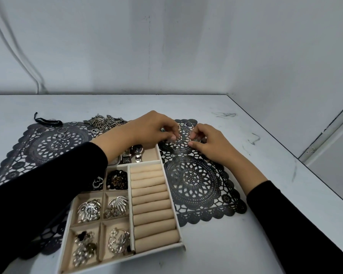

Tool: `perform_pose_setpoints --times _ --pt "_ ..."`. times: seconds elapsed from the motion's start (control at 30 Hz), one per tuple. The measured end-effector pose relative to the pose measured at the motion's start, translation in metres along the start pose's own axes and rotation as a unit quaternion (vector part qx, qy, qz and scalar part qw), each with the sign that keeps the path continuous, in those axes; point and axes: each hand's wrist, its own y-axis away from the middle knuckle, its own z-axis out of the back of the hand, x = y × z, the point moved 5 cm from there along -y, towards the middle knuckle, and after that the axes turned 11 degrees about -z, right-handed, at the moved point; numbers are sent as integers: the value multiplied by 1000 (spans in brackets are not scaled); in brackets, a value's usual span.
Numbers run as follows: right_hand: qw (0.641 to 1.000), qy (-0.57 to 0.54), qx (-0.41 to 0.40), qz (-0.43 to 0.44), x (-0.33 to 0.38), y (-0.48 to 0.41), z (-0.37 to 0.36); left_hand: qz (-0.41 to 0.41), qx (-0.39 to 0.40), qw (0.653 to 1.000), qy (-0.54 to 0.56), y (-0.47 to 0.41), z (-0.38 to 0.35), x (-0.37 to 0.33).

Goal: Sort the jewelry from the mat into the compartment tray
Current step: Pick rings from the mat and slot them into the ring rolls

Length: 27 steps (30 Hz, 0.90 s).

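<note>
As both hands close in over the far part of the black lace-cut mat, it's ring-picking time! The small silver rings lie scattered on the mat just beyond the far right corner of the beige fabric-lined compartment tray. The tray's padded ring rolls sit bare.

The step wants care, I'd say: take one ring at a time, lift it clear of the mat's cut-outs so nothing snags, then press it upright between two rolls.

The left hand reaches across the tray's far compartment, over the steel wristwatches. Its wrist is arched and its fingers curl down to the mat; whether a ring is pinched there, I cannot tell. The right hand stretches in from the right side of the white bench, knuckles up, thumb and forefinger nipped on one of the rings. The hands are close, not touching.

Larger wire hoops and a heap of chains wait at the mat's far left.
</note>
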Motion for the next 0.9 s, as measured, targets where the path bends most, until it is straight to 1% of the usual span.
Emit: perform_pose_setpoints --times 0.13,0.27,0.37,0.53,0.63,0.73,0.9 --pt "999 -36 -2 -11 -2 3 4 44 -75 995 47 11 9 -5" --pt "997 -70 0 -22 3 7 9 81 -143 982 91 31 21 -13" --pt "994 -104 5 -28 8 11 11 108 -173 972 118 49 28 -16" --pt "987 -152 16 -40 22 24 5 140 -231 955 122 85 38 -19" --pt "984 -174 17 -46 33 32 0 148 -257 944 145 104 40 -25" --pt "973 -225 31 -48 47 42 -6 155 -274 938 147 123 41 -33" --pt "971 -231 57 -34 67 56 -14 164 -313 922 159 149 41 -47"
